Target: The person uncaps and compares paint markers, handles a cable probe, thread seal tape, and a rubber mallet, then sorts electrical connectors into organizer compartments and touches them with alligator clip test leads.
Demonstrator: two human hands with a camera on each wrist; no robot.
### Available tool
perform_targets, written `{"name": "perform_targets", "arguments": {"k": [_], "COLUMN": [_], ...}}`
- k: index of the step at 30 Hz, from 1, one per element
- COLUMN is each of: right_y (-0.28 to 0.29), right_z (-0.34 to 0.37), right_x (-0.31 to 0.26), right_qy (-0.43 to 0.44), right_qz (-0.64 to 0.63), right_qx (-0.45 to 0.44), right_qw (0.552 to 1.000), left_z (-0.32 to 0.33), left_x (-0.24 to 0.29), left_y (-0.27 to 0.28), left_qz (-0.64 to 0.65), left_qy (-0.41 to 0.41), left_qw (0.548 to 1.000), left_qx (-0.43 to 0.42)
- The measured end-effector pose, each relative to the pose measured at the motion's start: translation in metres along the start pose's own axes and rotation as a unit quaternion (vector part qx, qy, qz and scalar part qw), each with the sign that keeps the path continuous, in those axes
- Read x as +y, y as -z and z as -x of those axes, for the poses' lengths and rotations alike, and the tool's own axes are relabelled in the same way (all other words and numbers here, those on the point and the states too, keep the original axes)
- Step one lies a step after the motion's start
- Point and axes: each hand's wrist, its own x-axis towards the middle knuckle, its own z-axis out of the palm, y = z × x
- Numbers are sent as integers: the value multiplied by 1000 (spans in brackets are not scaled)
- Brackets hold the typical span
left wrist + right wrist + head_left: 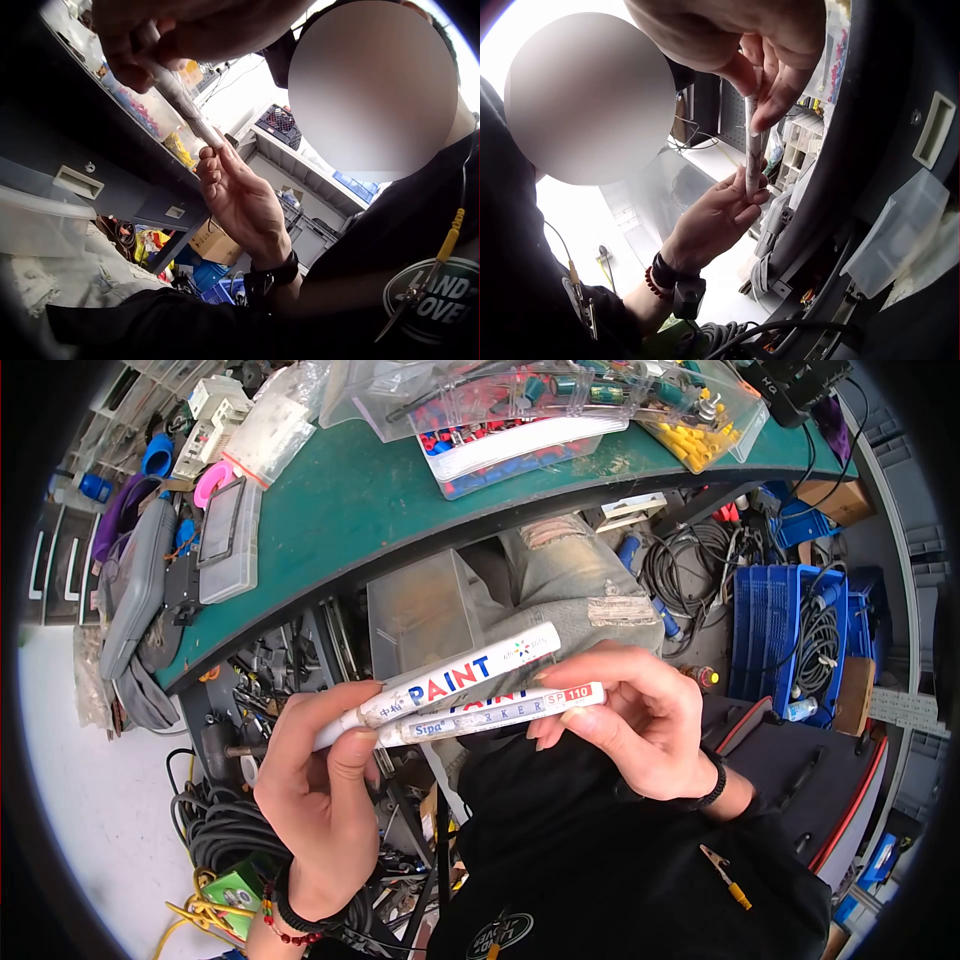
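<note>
Bridging left fingers [351, 754] and right fingers [592, 728]: one marker [490, 716] (second marker [447, 682] above).

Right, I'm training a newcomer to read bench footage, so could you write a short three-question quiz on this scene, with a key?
1. Fill in the blank: in the head view, the right hand pinches the lower marker by the end printed "SP ___".
2. True or false: the left hand holds the upper marker.
3. Multiple choice: what colour is the bench top?
a) red
b) green
c) white

Key:
1. 110
2. True; its fingers grip the left end.
3. b
</note>
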Motion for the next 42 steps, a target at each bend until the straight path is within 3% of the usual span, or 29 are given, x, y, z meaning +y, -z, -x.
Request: {"name": "perform_targets", "arguments": {"k": [5, 14, 20, 27, 32, 35, 42], "right_y": [-3, 1, 3, 3, 2, 3, 2], "right_z": [-1, 0, 1, 1, 2, 1, 1], "right_x": [-5, -2, 3, 5, -3, -6, -4], "right_qy": [-55, -36, -3, 32, -31, -54, -46], "right_qz": [-57, -67, -57, -67, -80, -109, -126], "right_qx": [30, 56, 52, 53, 72, 86, 101], "right_qw": [996, 996, 997, 996, 994, 989, 986], "left_z": [-1, 0, 0, 1, 0, 1, 2], "left_x": [-2, -8, -12, -4, -3, -1, 1], "left_y": [-3, -3, 1, -4, -5, -3, -2], "left_qz": [23, 26, -38, 26, 43, 78, 87], "left_qy": [-20, -40, -83, -32, -35, 11, 16], "left_qw": [999, 999, 996, 999, 998, 997, 995], "left_qx": [15, 12, 2, -5, 9, -15, -41]}}
